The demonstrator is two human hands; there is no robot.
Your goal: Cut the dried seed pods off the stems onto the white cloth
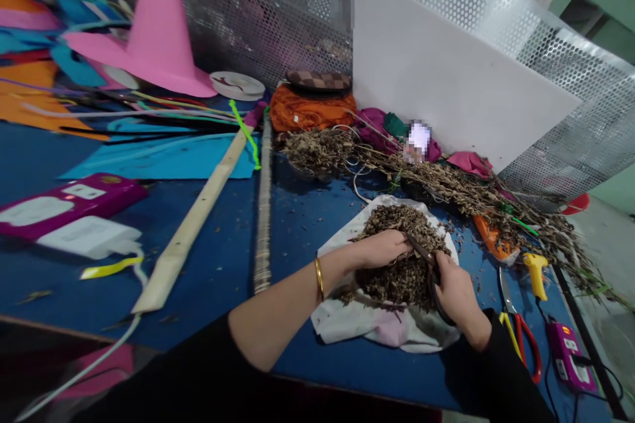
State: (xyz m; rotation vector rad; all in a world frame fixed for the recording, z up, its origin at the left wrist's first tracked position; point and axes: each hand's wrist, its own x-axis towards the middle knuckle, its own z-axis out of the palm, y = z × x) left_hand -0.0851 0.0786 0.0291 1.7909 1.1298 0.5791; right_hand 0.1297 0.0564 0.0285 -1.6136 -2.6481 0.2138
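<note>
A heap of chopped dried plant material (391,287) lies on a white cloth (342,327) on the blue table. My right hand (456,294) is closed round the dark handles of a pair of scissors (421,248), whose blades point up and left over the heap. Against the heap, close to the blades, my left hand (384,249) has its fingers curled on some of the dried plant; exactly what they pinch is partly hidden. A gold bangle (319,279) circles my left wrist.
Dried stalks (446,188) stretch along the back right. Red-and-yellow-handled shears (513,317), a yellow glue gun (536,274) and a purple power strip (570,357) lie at right. Leftward are a wooden stick (198,218), another power strip (74,201) and a pink cone hat (159,26).
</note>
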